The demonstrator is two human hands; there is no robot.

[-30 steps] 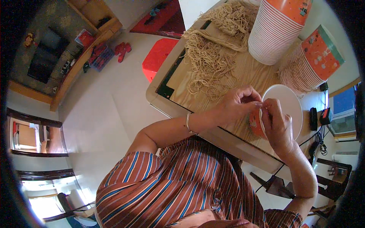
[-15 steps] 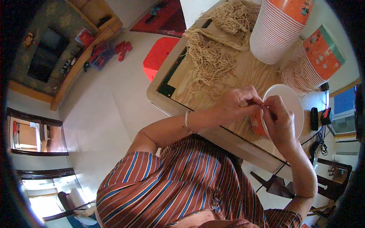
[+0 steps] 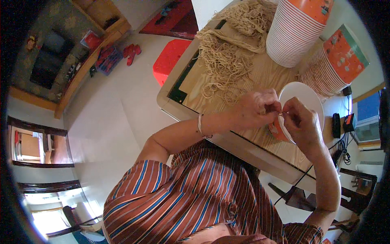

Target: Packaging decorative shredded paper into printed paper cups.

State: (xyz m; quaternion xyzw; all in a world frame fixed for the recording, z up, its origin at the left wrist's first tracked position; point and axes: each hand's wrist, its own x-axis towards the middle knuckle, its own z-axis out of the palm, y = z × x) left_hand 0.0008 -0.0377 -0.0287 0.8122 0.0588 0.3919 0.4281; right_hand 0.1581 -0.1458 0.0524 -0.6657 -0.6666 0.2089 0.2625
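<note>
Close together at the near-left rim of an orange-and-white paper bucket (image 3: 302,91), my two hands meet fingertip to fingertip. My left hand (image 3: 260,106) is closed in a pinch. My right hand (image 3: 302,120) also pinches, its wrist crossing in front of the bucket's opening. Whatever lies between the fingertips is too small to make out. The bucket stands tilted on the wooden tabletop, its white inside facing up, and part of its wall is hidden by my right hand. Beyond my left hand lies a loose tangle of tan string (image 3: 225,63).
A tall stack of paper buckets (image 3: 292,34) stands at the back. Beside it leans another stack (image 3: 339,61) with tan strands along its rims. Black chargers and cables (image 3: 336,126) lie at the table's right. A red stool (image 3: 168,59) stands beyond the table's left edge.
The bucket's rim has shifted slightly up and away. My right hand has turned a little and moved right, its fingertips still meeting those of my left hand.
</note>
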